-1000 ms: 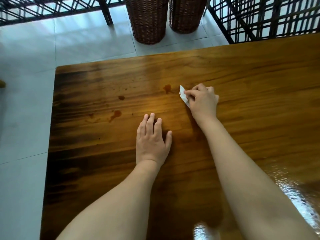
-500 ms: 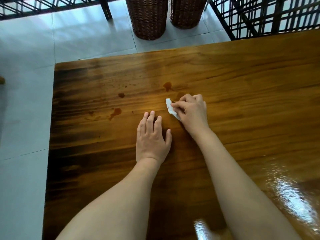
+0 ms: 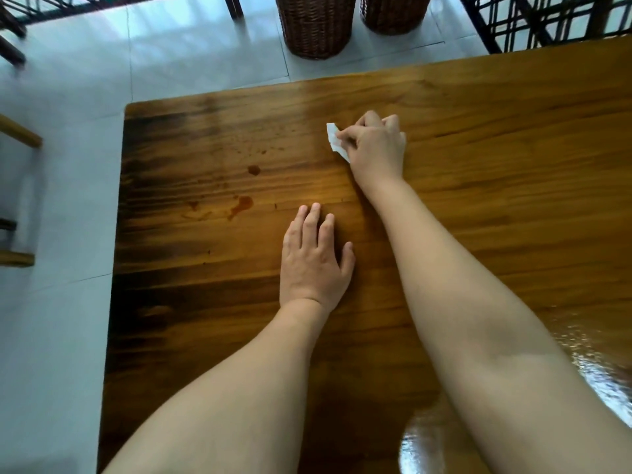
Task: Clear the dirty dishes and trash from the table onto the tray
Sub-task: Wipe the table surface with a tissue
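Observation:
My right hand [image 3: 376, 148] grips a small white tissue [image 3: 335, 140] and presses it on the wooden table [image 3: 496, 200], towards its far side. The tissue sticks out to the left of my curled fingers. My left hand [image 3: 313, 261] lies flat on the table nearer to me, fingers straight and together. Reddish-brown stains [image 3: 243, 204] mark the wood to the left of both hands, with a smaller spot [image 3: 253, 170] above. No tray and no dishes are in view.
Two dark wicker baskets [image 3: 316, 25] stand on the tiled floor beyond the table's far edge. A dark lattice frame [image 3: 547, 18] is at the upper right. A wooden chair part [image 3: 17, 200] shows at the left edge. The table's left edge runs close to the stains.
My right hand with the tissue slid back away from me over the stain spot near the centre, which no longer shows. My left hand stayed flat in place.

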A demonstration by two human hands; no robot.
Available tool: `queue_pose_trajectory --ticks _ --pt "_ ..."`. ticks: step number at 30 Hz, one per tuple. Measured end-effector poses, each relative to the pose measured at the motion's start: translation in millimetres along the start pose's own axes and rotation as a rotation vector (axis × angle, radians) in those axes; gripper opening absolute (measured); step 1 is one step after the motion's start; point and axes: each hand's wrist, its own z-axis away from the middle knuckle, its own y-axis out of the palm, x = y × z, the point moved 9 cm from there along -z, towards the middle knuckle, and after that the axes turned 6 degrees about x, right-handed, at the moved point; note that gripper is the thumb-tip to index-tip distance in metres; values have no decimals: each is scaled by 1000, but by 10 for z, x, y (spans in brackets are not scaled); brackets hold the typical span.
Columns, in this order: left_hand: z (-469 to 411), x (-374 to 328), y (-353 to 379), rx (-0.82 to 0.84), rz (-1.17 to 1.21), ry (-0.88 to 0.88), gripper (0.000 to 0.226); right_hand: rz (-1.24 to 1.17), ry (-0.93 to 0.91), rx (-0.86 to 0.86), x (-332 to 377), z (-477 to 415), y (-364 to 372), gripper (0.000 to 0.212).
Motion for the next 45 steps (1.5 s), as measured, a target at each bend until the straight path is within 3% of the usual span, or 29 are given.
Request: queue_pose_trajectory --ticks 10,31,45 --pt "13 1 -20 -48 -2 -3 57 45 -13 24 -237 662 -36 23" --pt "-3 16 9 -49 22 2 59 63 14 32 73 -291 -36 27" --pt "17 4 1 -90 32 23 56 79 9 122 -35 846 36 28"
